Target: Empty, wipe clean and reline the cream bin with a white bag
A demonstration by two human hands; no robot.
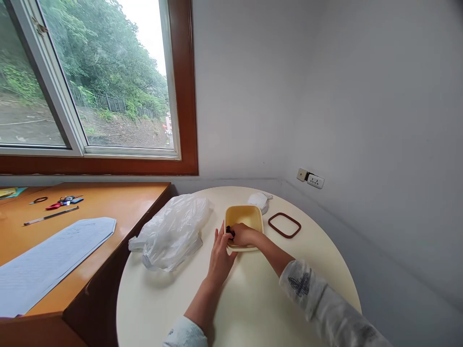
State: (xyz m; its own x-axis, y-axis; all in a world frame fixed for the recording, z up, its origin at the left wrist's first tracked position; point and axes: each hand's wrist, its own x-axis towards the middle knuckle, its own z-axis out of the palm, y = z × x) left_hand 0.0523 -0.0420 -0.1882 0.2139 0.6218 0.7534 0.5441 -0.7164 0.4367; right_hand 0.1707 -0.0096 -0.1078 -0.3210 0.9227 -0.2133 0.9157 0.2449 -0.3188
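A square yellow plastic container [249, 212] stands on the round table, its top uncovered. My left hand [220, 255] grips its near left corner, with the fingers along the left wall and the thumb at the front. From the right, my right hand [243, 234] reaches inside, fingers bent down at the left side. At those fingertips is a small dark thing [230, 233], mostly hidden, and its kind cannot be made out. A brown rounded-square ring [285, 225], like a lid seal, lies flat right of the container.
A crumpled clear plastic bag [173, 231] lies left on the round cream table [253, 308]. Behind the container sits a small white bundle [258, 200]. The wooden desk [133, 197] at left holds papers [61, 255], a pen [50, 216] and keys [68, 200].
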